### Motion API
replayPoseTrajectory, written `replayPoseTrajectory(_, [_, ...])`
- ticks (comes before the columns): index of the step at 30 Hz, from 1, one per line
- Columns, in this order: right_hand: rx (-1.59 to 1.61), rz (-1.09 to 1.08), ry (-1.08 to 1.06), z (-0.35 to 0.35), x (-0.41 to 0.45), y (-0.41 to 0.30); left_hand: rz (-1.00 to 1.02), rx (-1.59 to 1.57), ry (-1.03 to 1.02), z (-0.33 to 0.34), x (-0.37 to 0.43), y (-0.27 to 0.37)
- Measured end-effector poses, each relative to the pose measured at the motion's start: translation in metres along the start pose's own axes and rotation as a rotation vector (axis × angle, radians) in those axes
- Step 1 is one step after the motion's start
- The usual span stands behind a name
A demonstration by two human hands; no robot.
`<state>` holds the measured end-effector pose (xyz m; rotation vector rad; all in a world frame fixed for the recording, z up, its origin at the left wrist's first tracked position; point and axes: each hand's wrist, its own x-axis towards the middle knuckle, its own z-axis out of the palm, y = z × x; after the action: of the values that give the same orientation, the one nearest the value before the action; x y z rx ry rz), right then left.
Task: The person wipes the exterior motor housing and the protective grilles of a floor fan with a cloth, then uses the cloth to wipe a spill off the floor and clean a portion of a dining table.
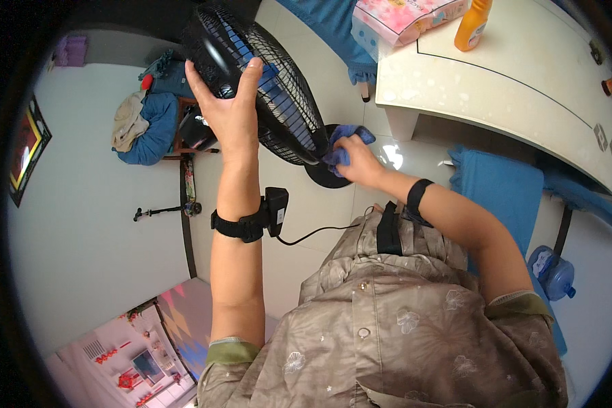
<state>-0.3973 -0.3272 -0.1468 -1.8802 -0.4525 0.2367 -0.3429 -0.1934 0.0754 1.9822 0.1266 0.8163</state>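
A black electric fan (285,109) with blue blades behind its wire grille stands before me, its head tilted in view. My left hand (229,112) grips the fan head from behind, fingers and thumb spread around the dark motor housing (217,58). The thumb rests near the grille. In my right hand (359,160) is a bunched blue-purple cloth (359,135), pressed near the lower rim of the grille. Just below that hand shows the round black fan base (326,176) on the tiled floor, partly hidden by the grille and the cloth.
To the right stands a cream table (489,86) holding a pink tissue pack (408,18) and an orange bottle (473,25). A blue-covered bench (505,188) and a water jug (558,278) are beside me. Leftward are a chair with clothes (148,127) and a scooter (168,210).
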Motion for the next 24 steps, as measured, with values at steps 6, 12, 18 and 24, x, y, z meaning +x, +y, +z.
replayPoseTrajectory(6, [0.911, 0.510, 0.155, -0.029, 0.015, -0.071, 0.041, -0.076, -0.004, -0.002, -0.005, -0.009])
replayPoseTrajectory(12, [0.772, -0.073, 0.210, -0.083, 0.026, -0.168, 0.062, -0.006, 0.004, 0.002, -0.004, -0.013])
replayPoseTrajectory(18, [0.030, -0.663, 0.446, -0.064, 0.026, -0.151, 0.071, 0.044, 0.009, 0.002, -0.009, -0.005])
replayPoseTrajectory(24, [-0.190, -0.341, 0.138, -0.028, -0.015, -0.041, 0.074, 0.132, 0.063, 0.003, -0.007, -0.006])
